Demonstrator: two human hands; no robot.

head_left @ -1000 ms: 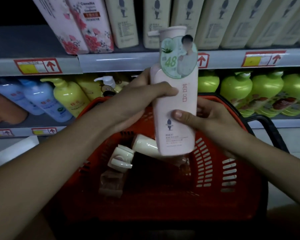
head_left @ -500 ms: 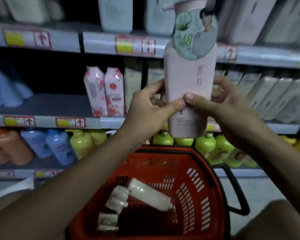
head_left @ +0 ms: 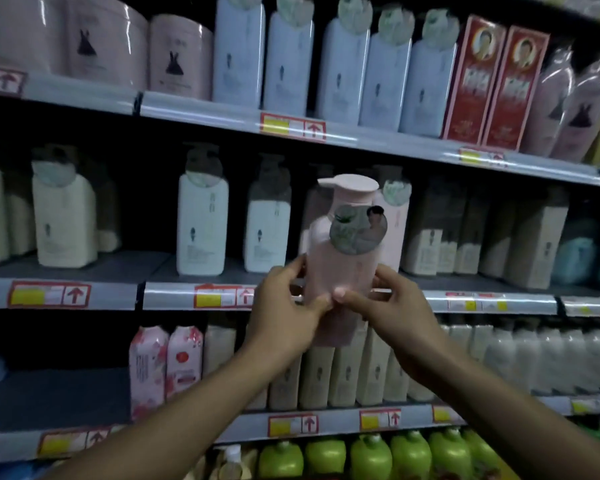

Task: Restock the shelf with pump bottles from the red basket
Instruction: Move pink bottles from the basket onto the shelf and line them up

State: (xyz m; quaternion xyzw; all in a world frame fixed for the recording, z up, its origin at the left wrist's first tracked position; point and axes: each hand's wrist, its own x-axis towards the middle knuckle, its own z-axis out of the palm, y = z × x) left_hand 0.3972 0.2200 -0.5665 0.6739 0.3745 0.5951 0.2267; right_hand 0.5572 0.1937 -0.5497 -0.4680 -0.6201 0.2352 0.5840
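Both hands gripping the pink pump bottle (head_left: 340, 271) low on its body: left hand (head_left: 284, 317) and right hand (head_left: 392, 306), fingers curled round it, thumbs nearly meeting in front. Bottle is sitting upright, raised in front of the middle shelf (head_left: 174, 294), beside the white bottles (head_left: 201, 223). Basket isn't showing.

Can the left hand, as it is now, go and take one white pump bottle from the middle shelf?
Probably not yet: the left hand grips the pink pump bottle together with the right hand. The white pump bottle stands unobstructed.
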